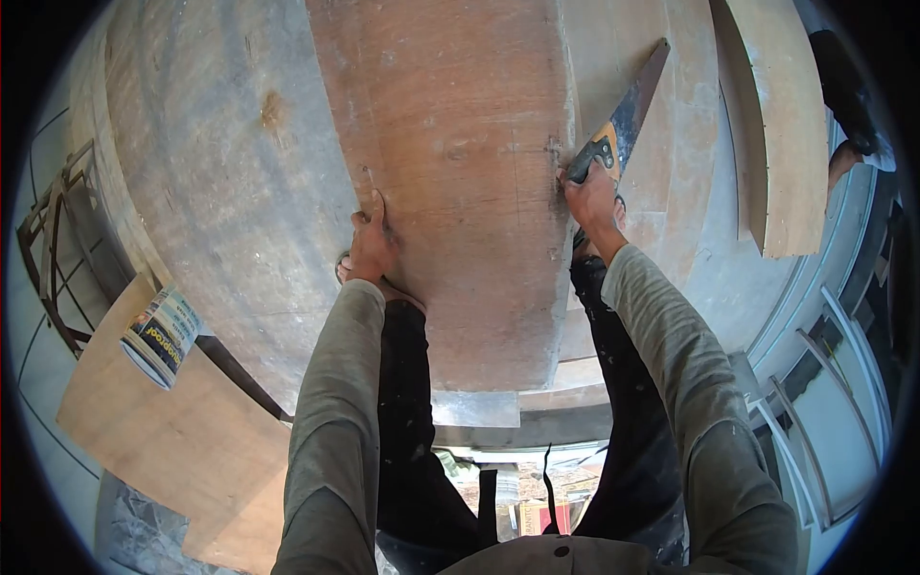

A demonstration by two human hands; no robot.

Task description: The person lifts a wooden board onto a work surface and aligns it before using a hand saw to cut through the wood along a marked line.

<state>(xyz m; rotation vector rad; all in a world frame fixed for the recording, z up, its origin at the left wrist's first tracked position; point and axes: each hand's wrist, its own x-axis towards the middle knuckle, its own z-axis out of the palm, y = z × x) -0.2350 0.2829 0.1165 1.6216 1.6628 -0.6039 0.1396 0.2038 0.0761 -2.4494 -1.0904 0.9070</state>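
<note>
A reddish-brown plywood board (450, 172) lies lengthwise in front of me, between my legs. My left hand (374, 247) is at its left edge, the index finger stretched along the surface and other fingers curled by the edge. My right hand (594, 201) is closed around the black and orange handle of a handsaw (639, 107). The saw's blade points away and to the right, over paler sheets beside the board's right edge. The saw hand is right by that edge; whether it touches the board is hard to tell.
Larger plywood sheets (220, 144) lie under and around the board. A labelled paint bucket (163, 335) is at left, near a rusty metal frame (53, 249). Another wood panel (781, 125) is at right, with part of a person (848, 101) beyond. White metal frames (824, 402) are at lower right.
</note>
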